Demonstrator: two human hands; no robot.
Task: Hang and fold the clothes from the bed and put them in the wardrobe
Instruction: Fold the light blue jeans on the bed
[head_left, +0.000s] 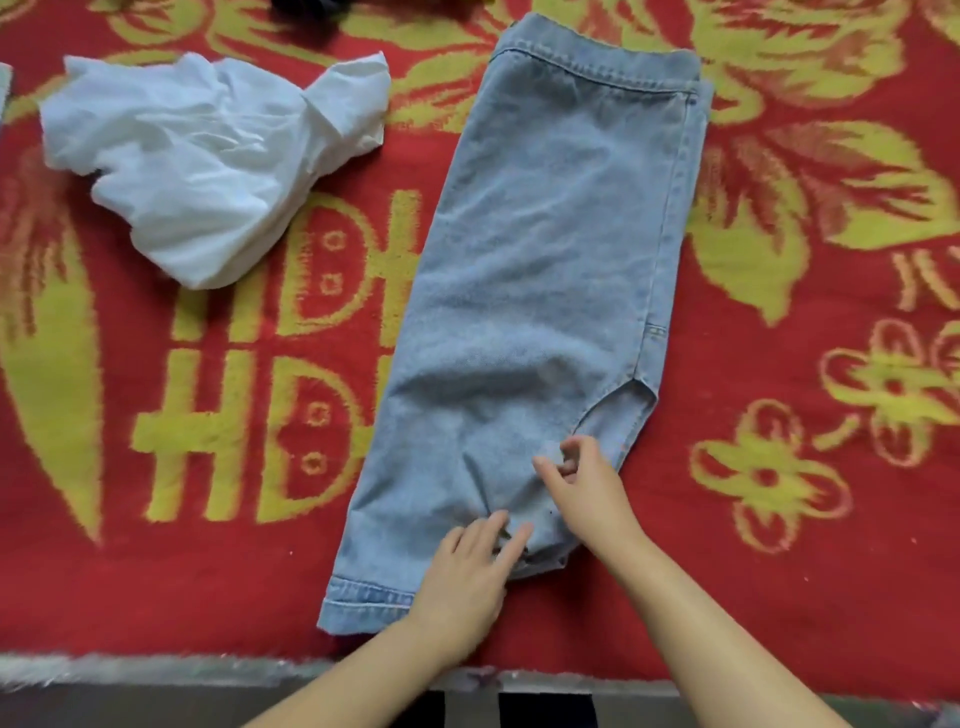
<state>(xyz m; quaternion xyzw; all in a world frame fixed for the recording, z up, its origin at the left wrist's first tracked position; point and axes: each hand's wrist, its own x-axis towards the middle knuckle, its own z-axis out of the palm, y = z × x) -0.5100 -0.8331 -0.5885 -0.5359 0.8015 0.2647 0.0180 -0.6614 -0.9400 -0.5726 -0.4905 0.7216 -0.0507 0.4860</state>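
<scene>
Light blue jeans lie folded lengthwise on the bed, waistband at the far end and hem near the front edge. My left hand rests on the denim just above the hem with its fingers stretched out, and the cloth puckers under the fingertips. A little farther up, near the crotch seam, my right hand pinches a bit of the denim between thumb and curled fingers. A crumpled white garment lies loose at the back left.
A red blanket with a yellow flower pattern covers the bed. Its front edge runs along the bottom. A dark garment shows partly at the top edge.
</scene>
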